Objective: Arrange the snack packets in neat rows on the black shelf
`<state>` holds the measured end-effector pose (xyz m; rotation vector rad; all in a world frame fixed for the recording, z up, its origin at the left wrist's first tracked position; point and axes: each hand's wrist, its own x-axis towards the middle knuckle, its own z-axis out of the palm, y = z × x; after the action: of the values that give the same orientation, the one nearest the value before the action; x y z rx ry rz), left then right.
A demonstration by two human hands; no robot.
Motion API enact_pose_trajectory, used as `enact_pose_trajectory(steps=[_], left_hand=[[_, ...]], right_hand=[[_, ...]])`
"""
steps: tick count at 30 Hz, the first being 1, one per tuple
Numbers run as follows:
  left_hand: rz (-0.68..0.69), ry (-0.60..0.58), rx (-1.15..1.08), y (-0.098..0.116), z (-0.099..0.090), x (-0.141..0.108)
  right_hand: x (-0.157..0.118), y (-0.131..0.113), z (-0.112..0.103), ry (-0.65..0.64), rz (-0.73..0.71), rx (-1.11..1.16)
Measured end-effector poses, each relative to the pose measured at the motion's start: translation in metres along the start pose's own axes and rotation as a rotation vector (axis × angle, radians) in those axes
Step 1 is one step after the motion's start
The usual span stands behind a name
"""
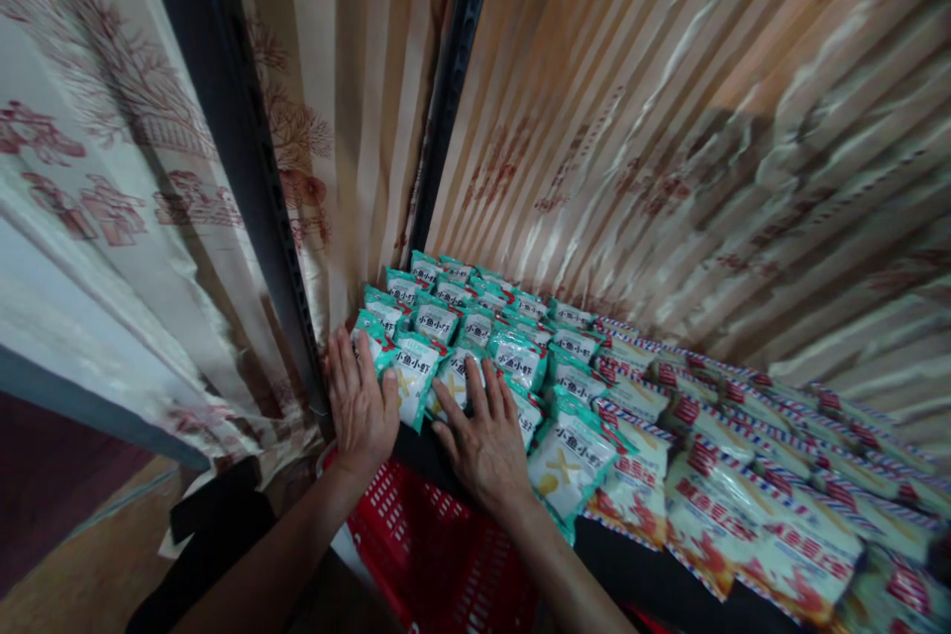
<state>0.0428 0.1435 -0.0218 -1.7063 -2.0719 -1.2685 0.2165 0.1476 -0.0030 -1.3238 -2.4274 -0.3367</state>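
Observation:
Rows of teal-and-white snack bags (572,456) with dark printed characters stand close together on a dark shelf. My left hand (362,408) lies against the leftmost front bag (373,342), beside the shelf post, its fingers stretched upward. Over a front-row snack bag (452,380) rests my right hand (482,436), palm down with fingers spread. It covers part of that bag and its neighbour. Neither hand is wrapped round a bag.
A red perforated basket (438,545) sits below the shelf edge. White bags with striped borders (758,515) fill the shelf's right side. Dark metal posts (453,79) rise at left and back, with pleated printed curtain (594,119) behind.

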Motion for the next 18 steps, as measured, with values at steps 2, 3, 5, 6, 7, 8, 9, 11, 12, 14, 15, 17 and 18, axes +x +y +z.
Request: enact_pose_trajectory(steps=[2,3,5,6,7,8,9,11,12,14,15,17,18], left_hand=[[-0.006,-0.012,0.015,0.002,0.004,-0.003],[-0.005,-0.013,0.026,0.003,0.006,-0.004],[0.004,-0.009,0.047,0.004,0.009,-0.005],[0.010,-0.004,0.054,0.004,0.011,-0.005],[0.016,0.001,0.056,0.005,0.012,-0.005],[0.021,0.004,0.056,0.005,0.013,-0.005],[0.026,0.006,0.055,0.005,0.013,-0.005],[0.028,0.004,0.057,0.004,0.013,-0.005],[0.025,0.001,0.057,0.004,0.013,-0.005],[0.016,0.001,0.054,0.005,0.012,-0.005],[0.012,0.001,0.052,0.005,0.012,-0.005],[0.010,0.004,0.053,0.006,0.012,-0.006],[0.011,0.005,0.057,0.006,0.012,-0.006]], right_hand=[[0.000,0.000,0.000,-0.001,0.002,0.000],[0.000,0.000,0.000,-0.003,0.003,-0.001],[0.000,0.000,0.001,-0.006,0.003,-0.005],[0.000,0.000,0.001,-0.006,0.001,-0.006],[0.000,0.000,0.001,-0.006,0.000,-0.008],[0.000,0.000,0.001,-0.007,-0.002,-0.007],[0.000,0.000,0.001,-0.007,-0.005,-0.006],[-0.001,0.000,0.001,-0.005,-0.009,-0.004],[-0.001,0.001,0.001,-0.003,-0.010,-0.006],[-0.002,0.001,0.001,0.006,-0.012,-0.018],[-0.002,0.001,0.002,0.011,-0.013,-0.024],[-0.002,0.001,0.002,0.016,-0.018,-0.030],[-0.002,0.001,0.002,0.014,-0.020,-0.029]])
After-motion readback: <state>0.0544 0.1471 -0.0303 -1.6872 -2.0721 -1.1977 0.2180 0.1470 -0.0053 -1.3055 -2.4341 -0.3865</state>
